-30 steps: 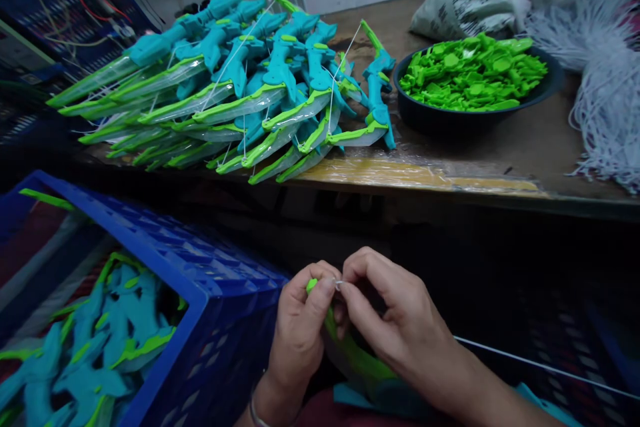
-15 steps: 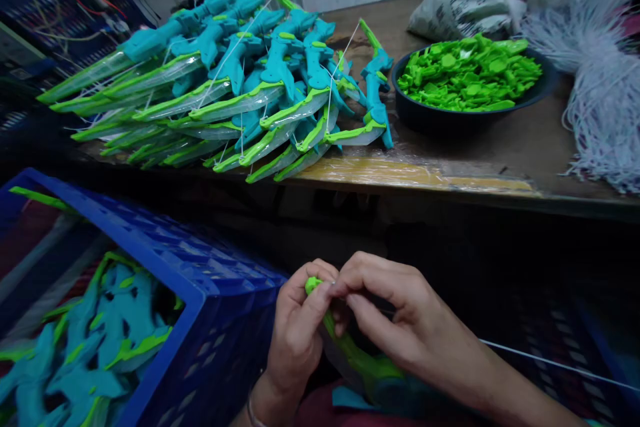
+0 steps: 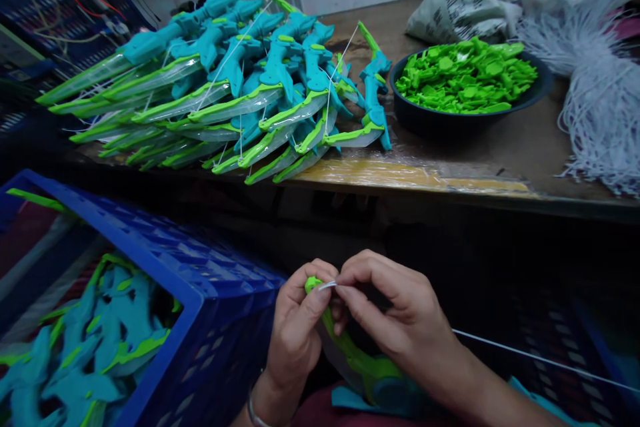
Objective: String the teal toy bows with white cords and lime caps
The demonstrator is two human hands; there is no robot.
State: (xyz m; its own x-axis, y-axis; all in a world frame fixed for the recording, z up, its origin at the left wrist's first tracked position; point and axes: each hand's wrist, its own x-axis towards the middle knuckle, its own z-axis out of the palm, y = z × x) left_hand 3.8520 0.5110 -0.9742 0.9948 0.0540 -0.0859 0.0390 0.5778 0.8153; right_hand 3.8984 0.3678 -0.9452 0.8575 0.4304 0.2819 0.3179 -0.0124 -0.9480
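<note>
A green and teal toy bow (image 3: 357, 357) lies over my lap, its green tip raised between my hands. My left hand (image 3: 299, 320) is closed around that tip, with the thumb pressed near its end. My right hand (image 3: 400, 310) pinches a white string (image 3: 327, 285) between thumb and index finger, right beside the tip. A long stretch of the string runs out to the right behind my right wrist. The bow's middle is partly hidden by my right hand and forearm.
Many strung toy bows (image 3: 270, 80) are piled on the table (image 3: 480, 147). Beside them stand a dark bowl (image 3: 430, 121) of green plastic parts, a bundle of white strings (image 3: 600, 113) and a printed sack (image 3: 465, 7). At lower left is a blue crate (image 3: 200, 300) holding more bows.
My right fingers have drawn slightly right from the bow's tip, and a short white piece of string now shows between the hands. My left hand keeps its hold.
</note>
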